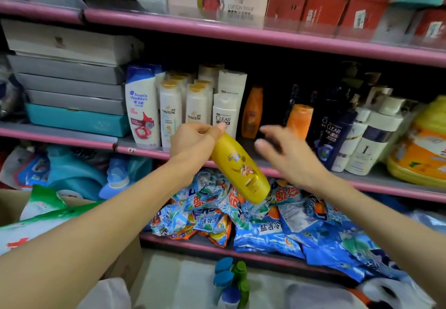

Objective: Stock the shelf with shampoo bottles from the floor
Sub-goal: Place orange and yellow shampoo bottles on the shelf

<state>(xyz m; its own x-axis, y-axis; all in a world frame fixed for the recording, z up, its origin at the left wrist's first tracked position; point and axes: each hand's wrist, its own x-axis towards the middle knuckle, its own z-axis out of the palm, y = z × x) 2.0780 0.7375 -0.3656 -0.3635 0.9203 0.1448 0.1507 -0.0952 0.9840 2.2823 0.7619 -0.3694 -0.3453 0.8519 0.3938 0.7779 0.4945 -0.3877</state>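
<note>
My left hand (193, 143) grips the cap end of a yellow shampoo bottle (241, 168), which hangs tilted down to the right in front of the middle pink shelf (144, 150). My right hand (284, 154) is blurred, fingers spread and holding nothing, just right of the bottle, near a gap on the shelf. Behind stand white shampoo bottles (195, 106), two orange bottles (252, 112) and a dark bottle (334, 130). On the floor below, several bottles with blue and green caps (230, 282) stand together.
Grey and teal boxes (72, 91) are stacked at the shelf's left. A big yellow jug (420, 144) stands at its right. Blue detergent packets (265, 222) fill the lower shelf. A cardboard box (125, 260) with green bags sits at lower left. Red cartons line the top shelf.
</note>
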